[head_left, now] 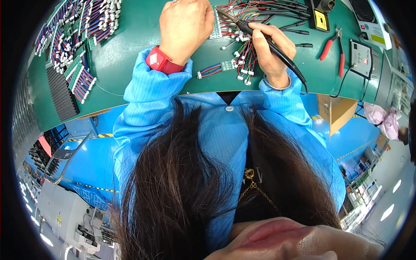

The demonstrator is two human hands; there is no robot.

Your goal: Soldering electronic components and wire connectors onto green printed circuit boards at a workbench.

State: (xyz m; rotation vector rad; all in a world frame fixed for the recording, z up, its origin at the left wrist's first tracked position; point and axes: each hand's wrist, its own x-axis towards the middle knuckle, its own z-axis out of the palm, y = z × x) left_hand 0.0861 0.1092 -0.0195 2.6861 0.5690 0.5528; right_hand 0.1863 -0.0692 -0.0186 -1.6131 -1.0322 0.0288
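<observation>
My right hand (pixel 273 50) grips a soldering iron (pixel 274 48) by its black handle. The iron's metal tip slants left onto a green-and-white circuit board strip (pixel 215 27), where coloured wires join. Beside that strip rests my left hand (pixel 184 26), back upward, with a red band at the wrist. Its fingers are curled in at the top edge, and what they hold is hidden. Below the iron lies a bundle of coloured wires with white connectors (pixel 246 65). A small wired board (pixel 227 65) sits between my forearms. Black-sleeved leads (pixel 291 15) spread out beyond my right hand.
At the left, wired boards with white plugs (pixel 82 39) are heaped near a black ribbed strip (pixel 60 93). Rightward are a soldering stand with a yellow sponge (pixel 320 21), red-handled cutters (pixel 333 48) and a grey control box (pixel 361 59). A cardboard box (pixel 336 113) stands below the green bench.
</observation>
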